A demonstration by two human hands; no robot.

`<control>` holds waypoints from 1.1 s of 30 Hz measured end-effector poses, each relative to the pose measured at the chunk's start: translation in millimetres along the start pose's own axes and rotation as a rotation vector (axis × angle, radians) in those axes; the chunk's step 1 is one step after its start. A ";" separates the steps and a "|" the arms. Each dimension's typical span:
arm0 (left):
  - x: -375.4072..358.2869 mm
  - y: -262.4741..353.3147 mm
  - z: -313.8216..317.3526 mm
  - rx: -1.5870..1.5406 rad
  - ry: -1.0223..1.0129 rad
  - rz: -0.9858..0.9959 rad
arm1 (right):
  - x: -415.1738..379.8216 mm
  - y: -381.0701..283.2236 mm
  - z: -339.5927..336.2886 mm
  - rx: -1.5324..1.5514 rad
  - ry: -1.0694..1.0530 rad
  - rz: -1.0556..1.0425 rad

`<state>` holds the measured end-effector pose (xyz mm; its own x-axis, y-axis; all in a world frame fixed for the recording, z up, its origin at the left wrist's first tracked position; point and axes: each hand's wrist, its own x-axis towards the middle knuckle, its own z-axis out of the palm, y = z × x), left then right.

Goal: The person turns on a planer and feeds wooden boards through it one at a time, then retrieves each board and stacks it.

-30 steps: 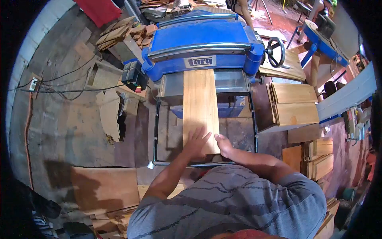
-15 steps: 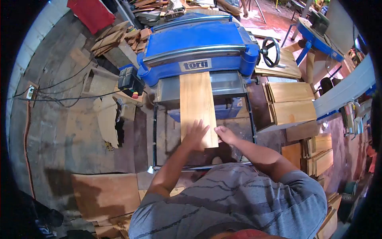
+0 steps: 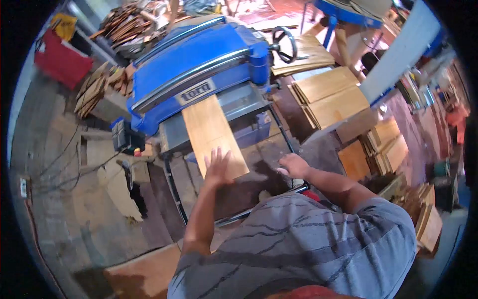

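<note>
A pale wooden board (image 3: 211,132) lies with its far end under the front of a blue planer (image 3: 194,60) marked "torq". My left hand (image 3: 218,168) rests flat near the board's close end, its fingers spread on the top face. Off the board, to its right, my right hand (image 3: 294,166) hangs over the machine's lower frame with the fingers curled. Whether anything is inside those fingers is too small to tell.
Stacked boards (image 3: 331,97) stand right of the planer, with more boards (image 3: 383,149) lower down. A handwheel (image 3: 284,45) juts from the planer's right side. A switch box (image 3: 125,135) with cables is at the left. Scrap wood (image 3: 129,25) lies behind.
My right hand has come off the board's edge and moved right. The board reaches a little farther into the planer, with my left hand still on it. The view has turned to the right.
</note>
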<state>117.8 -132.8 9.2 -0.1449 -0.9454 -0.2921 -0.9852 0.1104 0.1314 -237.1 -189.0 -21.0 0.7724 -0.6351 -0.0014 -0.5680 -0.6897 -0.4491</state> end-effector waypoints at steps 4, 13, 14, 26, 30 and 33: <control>6.2 -3.9 -5.7 -0.036 0.050 0.015 | 3.3 0.6 2.2 0.108 0.024 0.116; 25.2 1.6 -28.5 -0.027 -0.022 -0.047 | -32.0 71.6 -28.7 0.555 0.554 0.456; 25.3 1.4 -29.6 -0.014 -0.034 -0.045 | -43.5 90.8 -21.8 0.551 0.602 0.505; 101.0 -14.1 -21.0 -0.053 -0.381 -0.233 | -121.6 334.1 76.9 1.732 0.447 1.191; 168.9 162.6 -69.8 -0.453 0.119 0.030 | -89.9 380.7 73.3 1.600 0.543 1.378; 199.9 228.1 -18.5 -0.317 0.149 0.084 | -72.8 427.5 103.3 1.521 0.684 1.438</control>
<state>-134.2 -302.3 -1.7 -0.1857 -0.9740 -0.1295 -0.8897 0.1108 0.4428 -506.8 -401.7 -305.1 -0.2309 -0.5439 -0.8068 0.3544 0.7252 -0.5903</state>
